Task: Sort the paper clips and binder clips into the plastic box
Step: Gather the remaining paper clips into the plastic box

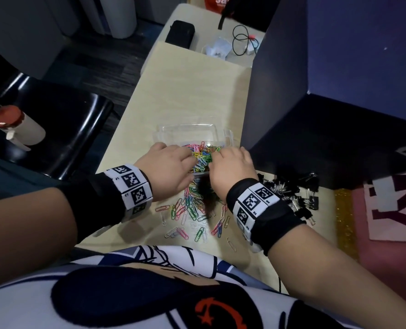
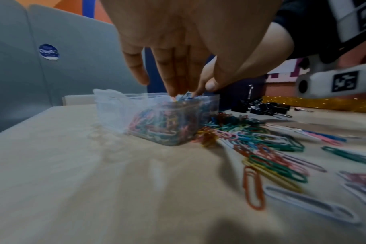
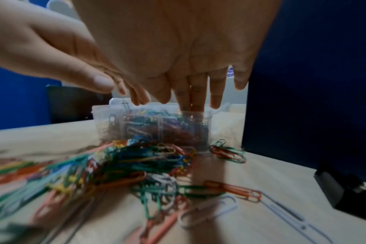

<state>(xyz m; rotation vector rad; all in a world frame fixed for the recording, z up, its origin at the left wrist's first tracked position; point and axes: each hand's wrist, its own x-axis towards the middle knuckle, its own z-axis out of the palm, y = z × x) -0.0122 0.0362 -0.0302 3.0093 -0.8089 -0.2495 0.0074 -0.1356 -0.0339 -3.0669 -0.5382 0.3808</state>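
A clear plastic box stands on the pale table, heaped with coloured paper clips. Both hands reach over its near side. My left hand points its straight fingers down onto the clips in the box. My right hand does the same beside it, fingers straight and dipping past the box rim. Whether either hand holds clips is hidden. Loose paper clips lie spread in front of the box. A pile of black binder clips sits to the right.
A tall dark blue partition stands close on the box's right. A pink mat lies beyond the binder clips. At the table's far end are a black pouch and a cable. A black chair is on the left.
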